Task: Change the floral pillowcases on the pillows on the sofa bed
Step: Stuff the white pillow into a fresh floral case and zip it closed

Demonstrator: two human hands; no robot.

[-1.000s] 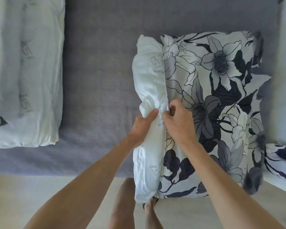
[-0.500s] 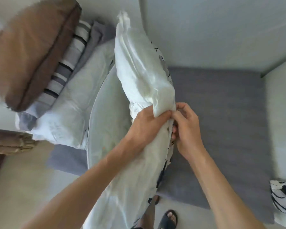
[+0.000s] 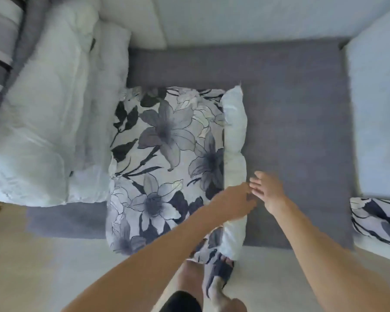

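Reaching across the pillow's white end, the left hand (image 3: 236, 203) lies on it, finger shape too blurred to tell. Right hand (image 3: 268, 190) hangs just beside, fingers spread and empty. The floral pillowcase (image 3: 167, 158) covers most of the pillow (image 3: 234, 131), which lies flat on the grey sofa bed (image 3: 297, 131). Farther left, white bedding (image 3: 43, 120).

A grey sofa bed (image 3: 291, 109) carries a floral-cased pillow (image 3: 167, 158), bare white pillows (image 3: 43, 131) and another floral pillow (image 3: 378, 215).
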